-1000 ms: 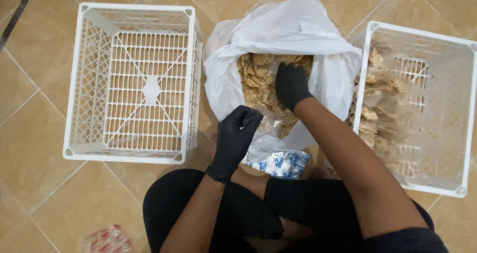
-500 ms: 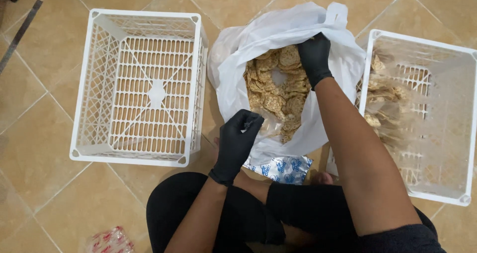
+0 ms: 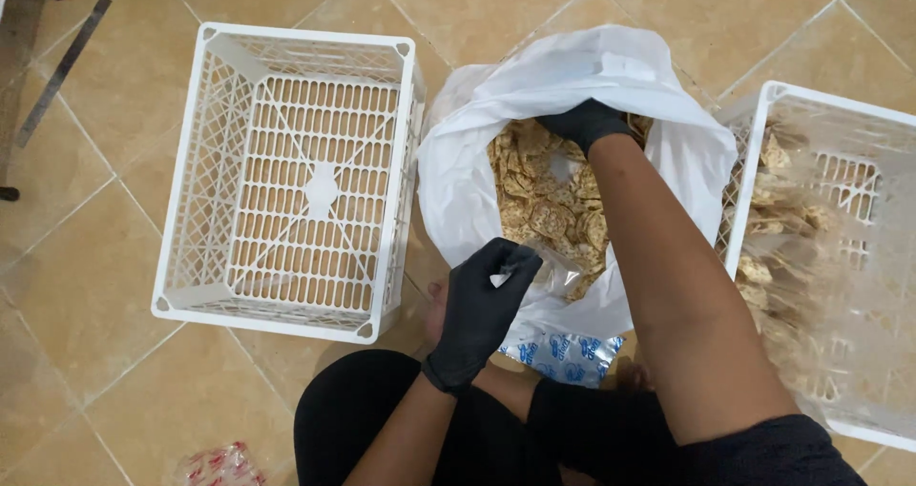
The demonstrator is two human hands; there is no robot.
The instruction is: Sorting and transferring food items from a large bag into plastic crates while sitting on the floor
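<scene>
Right hand among crackers (perhaps grasping)

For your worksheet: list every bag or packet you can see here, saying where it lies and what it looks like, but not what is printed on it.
Large white plastic bag: between the two crates, open, full of tan crackers.
Small clear bag: at the left hand, transparent.
Blue-and-white printed packet: below the white bag, flat, crinkled.
Red-and-white packet: bottom-left floor, crumpled.

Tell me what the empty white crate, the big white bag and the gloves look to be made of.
Empty white crate: seemingly rigid moulded plastic, matt, with lattice walls and slotted floor. Big white bag: thin plastic film, softly crinkled, slightly glossy. Gloves on the left hand and right hand: black, tight, smooth, probably nitrile or latex.
</scene>
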